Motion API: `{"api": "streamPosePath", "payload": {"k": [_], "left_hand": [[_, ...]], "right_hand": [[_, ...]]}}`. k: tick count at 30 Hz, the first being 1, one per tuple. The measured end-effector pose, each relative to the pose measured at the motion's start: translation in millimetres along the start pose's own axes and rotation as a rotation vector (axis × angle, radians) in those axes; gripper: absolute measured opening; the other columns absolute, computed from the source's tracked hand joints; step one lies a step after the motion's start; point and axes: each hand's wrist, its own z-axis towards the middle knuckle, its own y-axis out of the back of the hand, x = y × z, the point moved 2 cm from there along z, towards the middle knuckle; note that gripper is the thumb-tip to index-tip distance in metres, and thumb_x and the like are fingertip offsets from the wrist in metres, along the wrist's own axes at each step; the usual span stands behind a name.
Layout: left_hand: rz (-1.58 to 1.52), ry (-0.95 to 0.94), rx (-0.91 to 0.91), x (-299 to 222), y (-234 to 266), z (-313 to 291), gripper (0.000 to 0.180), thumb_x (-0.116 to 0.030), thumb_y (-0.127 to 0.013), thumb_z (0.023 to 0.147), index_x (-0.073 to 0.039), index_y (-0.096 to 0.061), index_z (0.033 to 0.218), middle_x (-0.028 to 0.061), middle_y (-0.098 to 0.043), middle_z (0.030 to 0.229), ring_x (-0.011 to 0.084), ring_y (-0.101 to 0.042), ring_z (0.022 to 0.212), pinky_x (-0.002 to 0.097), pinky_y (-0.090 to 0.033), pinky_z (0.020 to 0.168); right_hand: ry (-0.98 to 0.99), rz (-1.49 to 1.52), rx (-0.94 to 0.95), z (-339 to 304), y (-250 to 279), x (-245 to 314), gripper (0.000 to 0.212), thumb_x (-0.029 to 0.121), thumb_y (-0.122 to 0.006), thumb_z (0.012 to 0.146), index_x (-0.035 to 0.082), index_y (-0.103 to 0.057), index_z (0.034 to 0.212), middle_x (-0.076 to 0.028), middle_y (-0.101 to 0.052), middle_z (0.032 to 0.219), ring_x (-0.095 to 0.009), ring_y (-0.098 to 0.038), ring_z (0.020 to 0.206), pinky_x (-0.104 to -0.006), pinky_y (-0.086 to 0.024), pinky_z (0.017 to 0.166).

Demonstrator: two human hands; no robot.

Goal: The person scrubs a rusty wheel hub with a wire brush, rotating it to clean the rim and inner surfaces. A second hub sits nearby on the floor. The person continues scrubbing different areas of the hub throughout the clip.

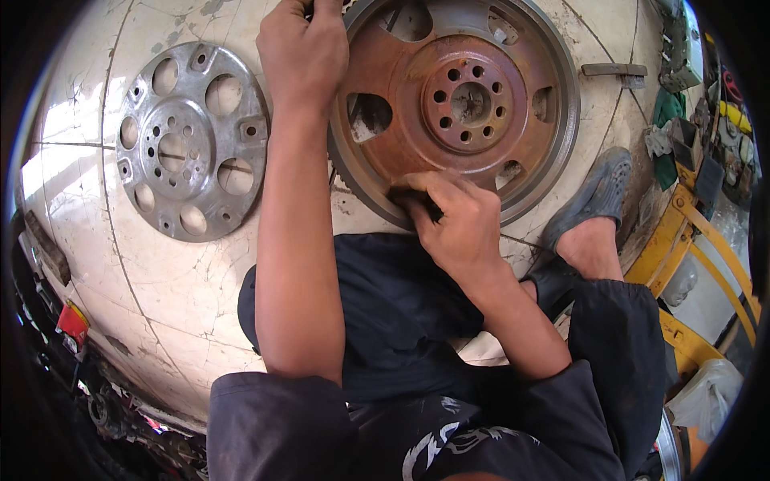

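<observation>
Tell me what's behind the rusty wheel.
Through openings in the rusty wheel, patches of pale floor and dark shadow show. Its solid metal covers the rest, so anything else back there can't be seen.

The wheel (517,88) is rusty red-brown (greyer toward the outside), the disc (204,140) silver-grey, the floor (192,297) dark-lined cream, the frame (658,252) by its right edge yellow.

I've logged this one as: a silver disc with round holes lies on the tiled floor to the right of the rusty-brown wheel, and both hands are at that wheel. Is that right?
Not quite: the head view shows the silver disc on the tiled floor to the left of the rusty-brown wheel, not the right. The rest stands.
</observation>
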Motion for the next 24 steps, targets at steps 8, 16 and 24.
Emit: {"api": "streamPosePath", "payload": {"k": [8,16,24], "left_hand": [[-0.070,0.071,0.056,-11,-5,-4,0.031,-0.018,-0.057,0.110,0.006,-0.076,0.111,0.0127,-0.078,0.099,0.0171,-0.070,0.091,0.0307,-0.055,0.085],[-0.045,0.050,0.071,3,-1,4,0.030,-0.017,-0.057,0.110,0.006,-0.075,0.114,0.0132,-0.078,0.099,0.0175,-0.070,0.091,0.0305,-0.055,0.085],[-0.071,0.086,0.081,-3,-4,1,0.031,-0.017,-0.056,0.111,0.007,-0.075,0.113,0.0127,-0.077,0.101,0.0172,-0.070,0.092,0.0301,-0.055,0.085]], "right_hand": [[0.103,-0.016,-0.016,39,-14,8,0.023,-0.002,-0.083,0.076,0.006,-0.079,0.097,-0.013,-0.077,0.092,-0.032,-0.075,0.082,-0.0399,-0.059,0.071],[0.103,-0.001,0.047,23,-8,4,0.025,-0.005,-0.078,0.075,0.006,-0.077,0.097,-0.012,-0.074,0.087,-0.033,-0.072,0.081,-0.0405,-0.057,0.071],[0.281,0.010,-0.007,49,-19,3,0.019,-0.006,-0.073,0.075,0.003,-0.070,0.093,-0.014,-0.072,0.091,-0.034,-0.069,0.085,-0.0422,-0.056,0.075]]}}
